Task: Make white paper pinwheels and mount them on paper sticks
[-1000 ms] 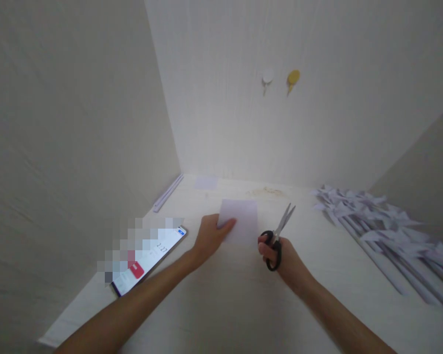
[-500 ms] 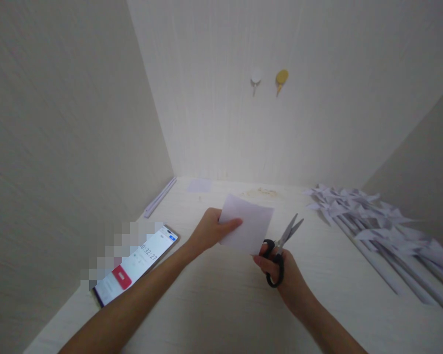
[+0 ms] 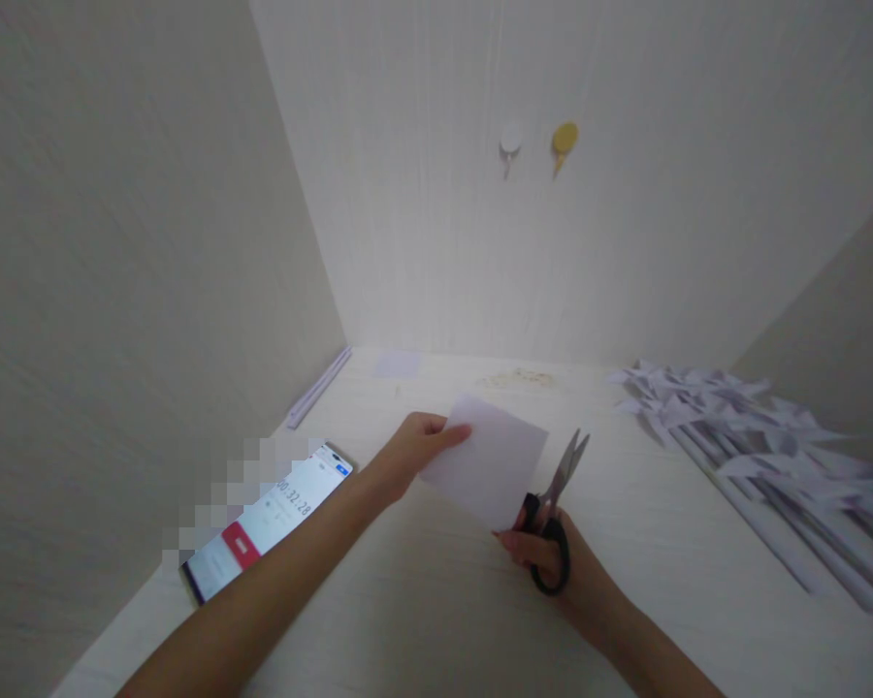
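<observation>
My left hand [image 3: 426, 448] pinches a square sheet of white paper [image 3: 489, 460] by its upper left side, thumb on top. The sheet is held above the white table [image 3: 422, 601]. In my right hand [image 3: 545, 553] is a pair of scissors [image 3: 559, 485] with black handles, the blades slightly apart and pointing away from me. The fingertips of that hand meet the paper's near corner; whether they grip it I cannot tell.
A phone [image 3: 262, 523] showing a running timer lies at the left. Behind it are rolled paper sticks [image 3: 320, 388] and another paper square [image 3: 398, 364]. Several paper pinwheels [image 3: 742, 427] on sticks lie at the right. Two hooks, one white [image 3: 510, 141] and one yellow [image 3: 565, 138], are on the back wall.
The paper has turned, with its near corner swinging down toward me. My right hand and the scissors have moved slightly nearer, and the blades have closed somewhat.
</observation>
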A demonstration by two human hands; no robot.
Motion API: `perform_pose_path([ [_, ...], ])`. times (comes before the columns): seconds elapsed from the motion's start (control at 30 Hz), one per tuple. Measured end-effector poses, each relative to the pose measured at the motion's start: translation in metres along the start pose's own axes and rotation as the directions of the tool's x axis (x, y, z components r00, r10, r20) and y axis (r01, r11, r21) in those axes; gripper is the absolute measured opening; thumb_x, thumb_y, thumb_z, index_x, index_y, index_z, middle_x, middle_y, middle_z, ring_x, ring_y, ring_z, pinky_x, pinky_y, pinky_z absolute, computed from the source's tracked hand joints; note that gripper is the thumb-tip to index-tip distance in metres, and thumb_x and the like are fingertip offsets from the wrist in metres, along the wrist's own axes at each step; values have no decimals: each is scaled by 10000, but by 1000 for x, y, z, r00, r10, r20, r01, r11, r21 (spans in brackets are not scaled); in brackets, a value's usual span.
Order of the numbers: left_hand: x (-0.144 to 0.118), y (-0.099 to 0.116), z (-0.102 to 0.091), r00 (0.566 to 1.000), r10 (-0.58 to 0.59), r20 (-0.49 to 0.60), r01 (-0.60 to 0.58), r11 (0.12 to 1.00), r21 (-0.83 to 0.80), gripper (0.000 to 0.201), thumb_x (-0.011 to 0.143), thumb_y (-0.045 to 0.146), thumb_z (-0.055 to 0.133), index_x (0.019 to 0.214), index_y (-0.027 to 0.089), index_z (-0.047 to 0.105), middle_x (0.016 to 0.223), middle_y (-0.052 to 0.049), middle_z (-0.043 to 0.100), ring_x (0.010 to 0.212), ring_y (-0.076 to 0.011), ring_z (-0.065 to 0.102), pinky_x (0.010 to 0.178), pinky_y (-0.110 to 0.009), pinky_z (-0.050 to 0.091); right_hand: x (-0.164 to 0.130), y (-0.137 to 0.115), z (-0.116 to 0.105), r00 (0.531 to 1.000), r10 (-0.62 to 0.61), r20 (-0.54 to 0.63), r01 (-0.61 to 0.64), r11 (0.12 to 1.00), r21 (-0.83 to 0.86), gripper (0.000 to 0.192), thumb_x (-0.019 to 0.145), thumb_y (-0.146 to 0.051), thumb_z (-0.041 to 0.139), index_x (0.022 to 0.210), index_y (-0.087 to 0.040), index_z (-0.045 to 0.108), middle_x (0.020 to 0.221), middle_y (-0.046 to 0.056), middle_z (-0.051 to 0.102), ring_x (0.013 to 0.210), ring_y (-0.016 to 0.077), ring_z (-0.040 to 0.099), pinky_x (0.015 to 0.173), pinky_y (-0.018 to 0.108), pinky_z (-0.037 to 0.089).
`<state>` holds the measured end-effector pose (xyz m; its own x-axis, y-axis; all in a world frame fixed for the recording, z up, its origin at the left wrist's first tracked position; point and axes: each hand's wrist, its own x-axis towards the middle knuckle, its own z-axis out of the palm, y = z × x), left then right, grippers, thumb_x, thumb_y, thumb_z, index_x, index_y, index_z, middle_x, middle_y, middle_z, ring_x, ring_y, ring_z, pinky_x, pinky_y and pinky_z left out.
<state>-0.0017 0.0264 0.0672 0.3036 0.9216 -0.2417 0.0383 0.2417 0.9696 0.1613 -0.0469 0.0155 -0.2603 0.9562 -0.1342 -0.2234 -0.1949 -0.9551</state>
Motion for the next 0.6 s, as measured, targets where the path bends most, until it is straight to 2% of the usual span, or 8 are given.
perform_pose_path([
  [0.17, 0, 1, 0, 987, -126, 95, 143, 967, -210, 259, 591, 318, 635, 664, 72, 608, 571, -53, 605, 477, -104, 523, 463, -203, 352, 1, 3, -2, 1000, 11, -21, -10, 999, 50, 229, 545, -248, 659, 522, -160, 449, 452, -66, 370, 437, 61, 288, 432, 227, 157],
  [0.37, 2, -1, 1, 972, -174, 157, 219, 912, -347, 202, 645, 250, 587, 732, 68, 604, 626, -65, 621, 534, -115, 539, 499, -207, 385, 2, 5, -3, 998, 24, -65, -18, 996, 85, 210, 537, -246, 651, 528, -166, 457, 430, -68, 363, 435, 68, 297, 430, 221, 187],
  [0.43, 1, 0, 1, 964, -163, 208, 238, 877, -418, 251, 687, 309, 553, 776, 80, 606, 690, -75, 634, 592, -121, 556, 550, -210, 410, 1, 4, -2, 995, 36, -93, -25, 993, 112, 203, 548, -240, 648, 541, -166, 459, 449, -63, 374, 446, 72, 311, 438, 221, 205],
  [0.53, 0, -2, 4, 956, -82, 283, 229, 809, -541, 386, 716, 450, 480, 815, 97, 601, 778, -90, 635, 682, -129, 571, 628, -216, 433, 0, 3, 0, 982, 14, -187, 20, 984, 177, 190, 555, -221, 653, 575, -167, 471, 483, -59, 387, 464, 72, 324, 451, 217, 234],
  [0.6, -2, -5, 9, 959, -32, 282, 204, 769, -605, 336, 715, 418, 501, 811, 112, 599, 793, -78, 635, 713, -120, 576, 684, -216, 435, 1, 3, 0, 969, -17, -245, 68, 976, 205, 188, 560, -221, 655, 591, -169, 477, 503, -56, 391, 476, 73, 328, 460, 215, 251],
])
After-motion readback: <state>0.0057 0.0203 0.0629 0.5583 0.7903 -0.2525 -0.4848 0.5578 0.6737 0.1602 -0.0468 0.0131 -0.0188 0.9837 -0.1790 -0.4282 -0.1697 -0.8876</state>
